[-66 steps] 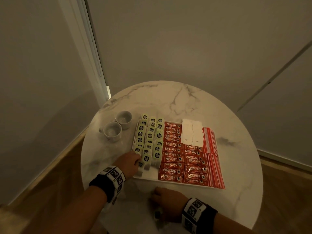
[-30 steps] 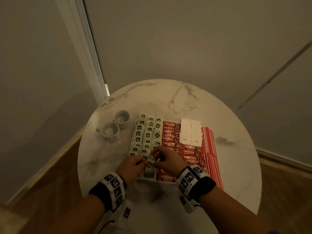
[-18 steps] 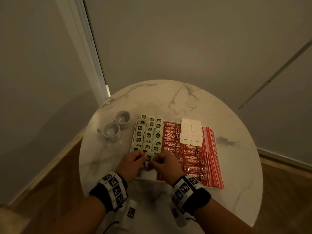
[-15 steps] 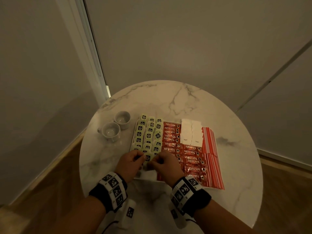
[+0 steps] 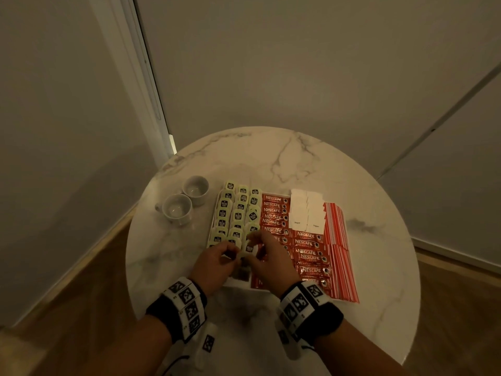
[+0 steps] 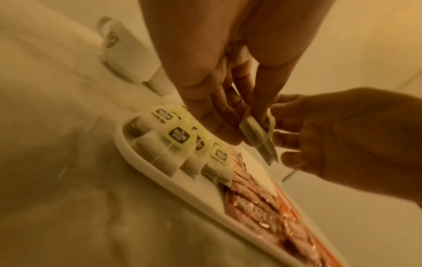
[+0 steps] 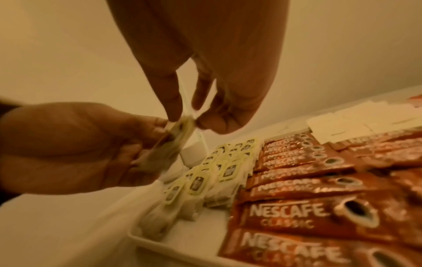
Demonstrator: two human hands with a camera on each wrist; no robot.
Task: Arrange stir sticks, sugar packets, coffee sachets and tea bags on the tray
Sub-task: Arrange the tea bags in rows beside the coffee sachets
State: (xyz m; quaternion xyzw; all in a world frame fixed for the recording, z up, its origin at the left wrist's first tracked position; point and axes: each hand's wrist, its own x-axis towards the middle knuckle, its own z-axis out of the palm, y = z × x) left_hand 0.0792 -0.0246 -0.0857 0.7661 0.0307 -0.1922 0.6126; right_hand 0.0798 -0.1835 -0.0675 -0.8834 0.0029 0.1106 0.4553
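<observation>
Marble carried the white tray. Your left hand and right hand met above its 7 o'clock corner, both pinching one tea bag clear of the rows. Other tea bags lay at 9 o'clock, coffee sachets in the middle, sugar packets toward 1 o'clock, stir sticks at 3 o'clock.

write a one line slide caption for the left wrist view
Both hands, left hand and right hand, pinch a tea bag above the tray.
</observation>
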